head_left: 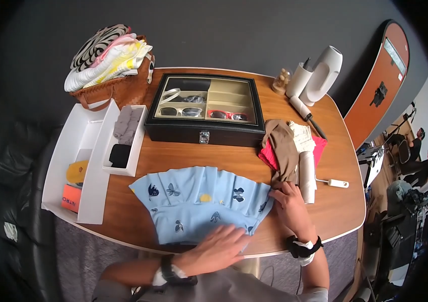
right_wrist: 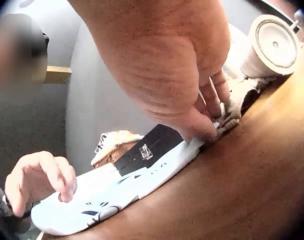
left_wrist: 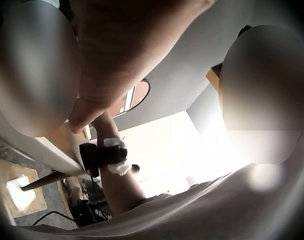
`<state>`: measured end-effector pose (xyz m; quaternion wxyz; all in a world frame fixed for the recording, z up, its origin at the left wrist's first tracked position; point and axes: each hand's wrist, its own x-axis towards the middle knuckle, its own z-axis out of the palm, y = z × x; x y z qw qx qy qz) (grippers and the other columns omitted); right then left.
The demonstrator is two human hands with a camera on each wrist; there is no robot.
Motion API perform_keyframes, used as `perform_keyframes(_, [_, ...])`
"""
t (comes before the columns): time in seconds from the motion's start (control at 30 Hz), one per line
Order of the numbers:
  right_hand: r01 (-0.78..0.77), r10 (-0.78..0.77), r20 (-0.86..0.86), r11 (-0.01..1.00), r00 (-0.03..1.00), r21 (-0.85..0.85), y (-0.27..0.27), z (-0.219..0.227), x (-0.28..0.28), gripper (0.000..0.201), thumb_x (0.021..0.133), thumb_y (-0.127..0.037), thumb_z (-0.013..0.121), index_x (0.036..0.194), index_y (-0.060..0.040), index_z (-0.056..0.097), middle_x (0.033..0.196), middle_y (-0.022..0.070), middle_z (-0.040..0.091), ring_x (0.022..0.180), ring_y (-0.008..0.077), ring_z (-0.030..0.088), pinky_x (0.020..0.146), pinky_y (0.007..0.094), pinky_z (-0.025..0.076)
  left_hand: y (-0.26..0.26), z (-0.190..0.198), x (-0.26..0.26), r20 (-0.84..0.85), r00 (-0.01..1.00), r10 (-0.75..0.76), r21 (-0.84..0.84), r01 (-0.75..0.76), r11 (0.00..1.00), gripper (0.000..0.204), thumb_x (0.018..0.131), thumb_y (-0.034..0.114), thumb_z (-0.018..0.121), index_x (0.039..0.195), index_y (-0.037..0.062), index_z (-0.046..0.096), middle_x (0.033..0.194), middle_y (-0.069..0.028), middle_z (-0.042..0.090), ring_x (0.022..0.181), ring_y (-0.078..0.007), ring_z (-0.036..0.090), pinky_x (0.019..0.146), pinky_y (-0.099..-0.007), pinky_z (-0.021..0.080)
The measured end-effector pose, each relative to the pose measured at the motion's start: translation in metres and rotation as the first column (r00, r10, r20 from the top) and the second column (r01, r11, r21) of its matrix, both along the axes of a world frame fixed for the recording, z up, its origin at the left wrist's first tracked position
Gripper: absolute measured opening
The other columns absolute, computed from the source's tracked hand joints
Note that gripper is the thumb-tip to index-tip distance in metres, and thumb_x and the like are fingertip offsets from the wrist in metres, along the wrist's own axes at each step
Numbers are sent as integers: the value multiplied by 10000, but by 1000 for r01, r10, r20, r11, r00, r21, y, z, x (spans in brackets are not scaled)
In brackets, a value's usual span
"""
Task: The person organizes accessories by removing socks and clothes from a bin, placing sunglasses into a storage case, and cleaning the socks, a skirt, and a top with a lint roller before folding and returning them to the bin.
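Note:
A light blue garment (head_left: 201,204) printed with dark butterflies lies spread on the table, its pleated, flared edge away from me. My right hand (head_left: 292,209) pinches its right corner between thumb and fingers; the right wrist view shows the thumb and fingertips at the light blue edge (right_wrist: 164,165). Over the near edge of the garment, my left hand (head_left: 216,249) is slightly blurred, its fingers extended and holding nothing. In the right wrist view that left hand (right_wrist: 42,180) hovers close over the cloth. The left wrist view mostly shows its underside (left_wrist: 127,55).
A black glasses case (head_left: 204,108) stands behind the garment. White boxes (head_left: 85,171) with folded items are left, below a brown basket (head_left: 108,93) of clothes. To the right lie a brown cloth (head_left: 282,146), a lint roller (head_left: 307,176) and a white bottle-shaped object (head_left: 325,75).

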<state>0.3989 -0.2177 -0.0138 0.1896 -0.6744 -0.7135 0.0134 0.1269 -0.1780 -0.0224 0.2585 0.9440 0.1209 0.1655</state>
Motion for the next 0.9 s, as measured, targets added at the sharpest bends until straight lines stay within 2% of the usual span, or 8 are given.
perform_keyframes(0.17, [-36, 37, -92, 999, 995, 4, 1, 4, 9, 196, 794, 53, 682, 961, -40, 725, 1070, 101, 671, 1031, 322, 612, 898, 413, 475, -8, -22, 13, -65, 998, -8, 47, 11, 999, 242, 866, 184, 712, 1068, 82, 626, 1012, -53, 590, 942, -243, 596, 843, -369, 511])
perform_keyframes(0.27, [-41, 47, -175, 998, 983, 40, 0, 3, 15, 179, 799, 59, 687, 949, -37, 703, 1044, 110, 674, 1011, 335, 616, 899, 421, 477, -7, -25, 10, -6, 1000, 6, 9, -6, 1000, 217, 857, 153, 700, 1046, 82, 623, 992, -52, 588, 910, -242, 604, 805, -372, 534])
perform_keyframes(0.37, [-11, 19, -187, 999, 982, 41, -3, 14, 18, 192, 773, 76, 672, 933, -30, 672, 1041, 122, 674, 1002, 354, 613, 901, 431, 478, -9, -28, 9, 18, 1000, 12, 9, -12, 1000, 219, 851, 157, 707, 1039, 80, 625, 979, -56, 584, 874, -244, 609, 784, -375, 544])
perform_keyframes(0.47, [28, -37, -226, 999, 973, -44, -16, 23, 29, 198, 733, 80, 620, 907, -13, 637, 1033, 150, 673, 994, 386, 607, 893, 444, 485, -8, -31, 10, 5, 996, -88, 57, 87, 995, 224, 862, 129, 689, 1070, 69, 631, 998, -57, 592, 893, -242, 623, 796, -365, 549])
perform_keyframes(0.57, [117, -129, -217, 991, 968, -67, -37, 39, 37, 181, 746, 67, 596, 909, -4, 626, 1035, 166, 669, 983, 397, 612, 892, 457, 490, -14, -31, 15, 122, 983, -134, 36, 131, 991, 245, 877, 78, 664, 1118, 52, 631, 1024, -61, 603, 900, -240, 645, 807, -361, 558])
perform_keyframes(0.67, [206, -210, -218, 978, 953, -43, -50, 57, 35, 183, 789, 95, 592, 939, -5, 624, 1036, 169, 668, 976, 404, 625, 884, 452, 499, -19, -30, 22, 153, 969, -195, -45, 204, 978, 253, 904, 59, 657, 1154, 38, 627, 1042, -62, 607, 909, -233, 660, 800, -341, 566])
perform_keyframes(0.77, [164, -149, -286, 986, 947, 31, -50, 69, 29, 191, 826, 119, 598, 968, -6, 620, 1029, 167, 665, 981, 413, 630, 882, 443, 507, -22, -14, 21, 269, 944, -188, -85, 218, 972, 230, 932, 73, 676, 1151, 26, 623, 1037, -66, 631, 865, -239, 678, 754, -326, 576])
perform_keyframes(0.9, [120, -116, -446, 993, 887, -20, -24, 84, 8, 172, 898, 97, 611, 1031, -11, 626, 989, 141, 649, 937, 338, 649, 847, 388, 514, -21, 8, -7, 399, 917, 21, -336, 125, 933, 262, 904, 15, 729, 1142, 8, 618, 1033, -90, 671, 832, -234, 715, 696, -311, 587])
